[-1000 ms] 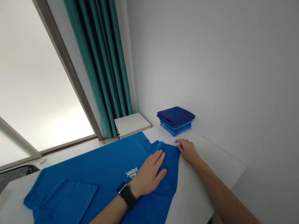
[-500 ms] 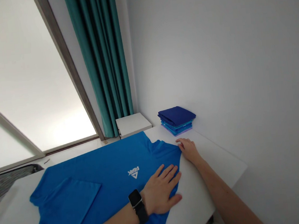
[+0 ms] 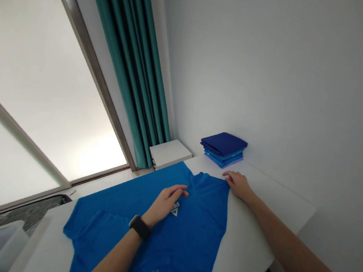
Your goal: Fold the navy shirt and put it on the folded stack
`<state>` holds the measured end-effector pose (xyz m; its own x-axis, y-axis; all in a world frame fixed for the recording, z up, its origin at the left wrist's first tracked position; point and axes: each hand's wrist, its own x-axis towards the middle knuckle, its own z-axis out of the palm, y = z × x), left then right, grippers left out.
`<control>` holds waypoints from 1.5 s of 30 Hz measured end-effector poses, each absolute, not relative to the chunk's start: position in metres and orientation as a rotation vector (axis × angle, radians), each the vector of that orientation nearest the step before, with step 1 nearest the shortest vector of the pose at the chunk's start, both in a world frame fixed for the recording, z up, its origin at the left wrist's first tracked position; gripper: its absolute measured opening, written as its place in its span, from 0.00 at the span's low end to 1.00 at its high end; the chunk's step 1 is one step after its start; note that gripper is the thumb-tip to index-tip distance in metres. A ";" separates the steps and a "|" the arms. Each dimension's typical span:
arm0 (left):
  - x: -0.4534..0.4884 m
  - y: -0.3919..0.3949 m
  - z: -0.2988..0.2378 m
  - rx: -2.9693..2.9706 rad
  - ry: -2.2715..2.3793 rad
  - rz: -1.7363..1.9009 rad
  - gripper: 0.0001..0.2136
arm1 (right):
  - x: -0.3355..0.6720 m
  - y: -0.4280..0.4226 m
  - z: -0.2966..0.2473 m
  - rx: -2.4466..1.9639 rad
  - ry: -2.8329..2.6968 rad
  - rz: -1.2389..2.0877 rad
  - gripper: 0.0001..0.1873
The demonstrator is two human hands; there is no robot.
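Note:
A bright blue T-shirt (image 3: pixel 136 201) lies spread out on a white table (image 3: pixel 266 205), with a small white logo half under my fingers. My left hand (image 3: pixel 165 200), a black watch on its wrist, rests flat on the middle of the shirt with fingers stretched out and together. My right hand (image 3: pixel 238 184) lies at the shirt's right corner, fingers on the table touching the cloth's edge.
A stack of folded blue shirts (image 3: pixel 224 148) sits at the table's far right, near the wall. A small white cabinet (image 3: pixel 170 152) stands behind the table under a teal curtain (image 3: pixel 139 71). A large window fills the left side.
My left hand slid from the shirt's right edge back up to the middle, over the logo. The right hand stayed at the corner. The view shifted, and the folded-over sleeve at left looks flatter.

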<state>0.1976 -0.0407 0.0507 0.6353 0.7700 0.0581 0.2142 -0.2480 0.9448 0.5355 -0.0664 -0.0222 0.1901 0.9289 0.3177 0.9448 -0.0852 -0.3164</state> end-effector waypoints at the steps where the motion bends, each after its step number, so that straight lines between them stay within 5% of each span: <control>1: 0.193 -0.035 0.047 1.662 0.781 0.691 0.21 | 0.536 -0.066 -0.022 -2.024 -1.747 -0.046 0.15; 10: 0.185 -0.027 0.025 1.235 0.738 0.818 0.20 | 0.528 -0.064 -0.008 -1.839 -1.676 0.277 0.16; 22: 0.186 -0.026 0.019 1.186 0.730 0.928 0.18 | 0.410 -0.036 0.083 -1.288 -1.716 0.880 0.13; 33: 0.188 -0.021 0.010 1.288 0.773 0.964 0.23 | 0.346 -0.018 0.038 -1.073 -1.618 1.162 0.12; 45: 0.187 -0.029 0.019 1.780 1.096 0.821 0.16 | 0.428 -0.012 0.006 -1.445 -1.546 0.427 0.15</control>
